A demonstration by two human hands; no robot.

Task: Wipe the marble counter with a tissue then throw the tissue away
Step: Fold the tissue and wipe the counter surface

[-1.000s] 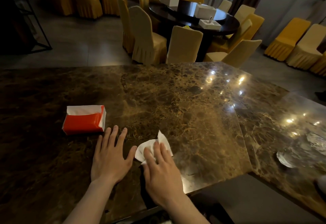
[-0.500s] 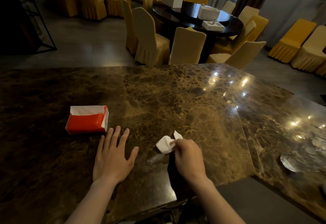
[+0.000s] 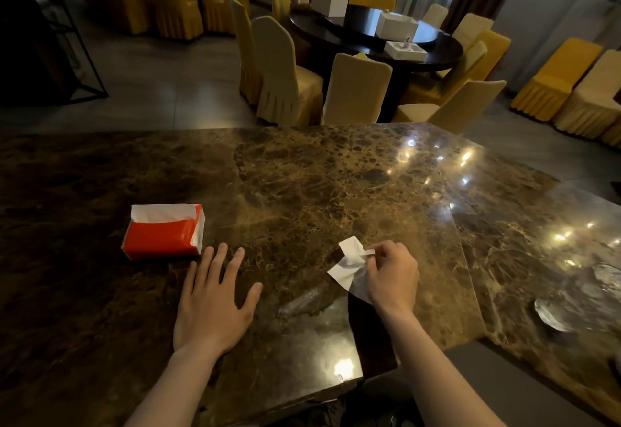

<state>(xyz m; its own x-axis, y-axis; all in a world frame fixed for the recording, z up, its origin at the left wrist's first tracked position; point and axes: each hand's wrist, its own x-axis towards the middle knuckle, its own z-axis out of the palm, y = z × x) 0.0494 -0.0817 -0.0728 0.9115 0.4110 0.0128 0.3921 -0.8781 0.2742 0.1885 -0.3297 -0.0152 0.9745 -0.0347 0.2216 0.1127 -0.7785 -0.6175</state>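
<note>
A dark brown marble counter (image 3: pixel 302 184) fills the lower view. My right hand (image 3: pixel 391 275) pinches a crumpled white tissue (image 3: pixel 349 263) and holds it just above the counter, right of centre. My left hand (image 3: pixel 215 302) lies flat on the marble with fingers spread, to the left of the tissue. A faint wet streak (image 3: pixel 302 300) shows on the marble between my hands.
A red and white tissue pack (image 3: pixel 164 231) sits on the counter just beyond my left hand. The counter's near edge steps back beneath my right forearm. Glass dishes (image 3: pixel 557 312) rest at the far right. Beyond stand a round dark table (image 3: pixel 369 33) and covered chairs.
My right hand has gathered the flat tissue into a pinch, lifted it off the marble and moved it right. My left hand has stayed flat in place.
</note>
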